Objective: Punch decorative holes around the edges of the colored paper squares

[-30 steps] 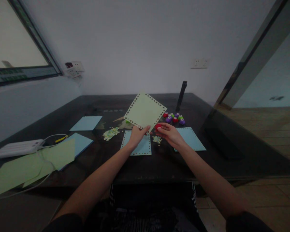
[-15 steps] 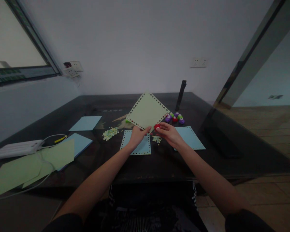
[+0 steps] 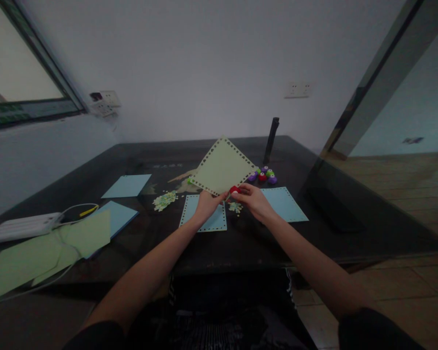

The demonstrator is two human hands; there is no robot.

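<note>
A pale green paper sheet (image 3: 224,167) with rows of small punched holes along its edges is held up, corner down, over the table. My left hand (image 3: 208,205) pinches it by its lower corner. In my right hand (image 3: 255,200) is a small red craft punch (image 3: 235,190), right at the sheet's lower right edge beside my left fingertips. Whether the paper sits inside its slot I cannot tell. Beneath lies a light blue sheet (image 3: 215,222) with a punched border, and a small heap of paper cut-outs (image 3: 235,208) is between my hands.
Several purple, green and red punches (image 3: 263,176) stand behind my right hand, near an upright black bar (image 3: 271,141). A blue sheet (image 3: 286,206) lies right, a bigger cut-out heap (image 3: 164,200) left. Green sheets (image 3: 73,238), a white power strip (image 3: 24,227) and cable occupy the far left.
The red punch in my right hand has come slightly left, closer to the sheet's lower corner and my left fingers. The whole view has shifted a little.
</note>
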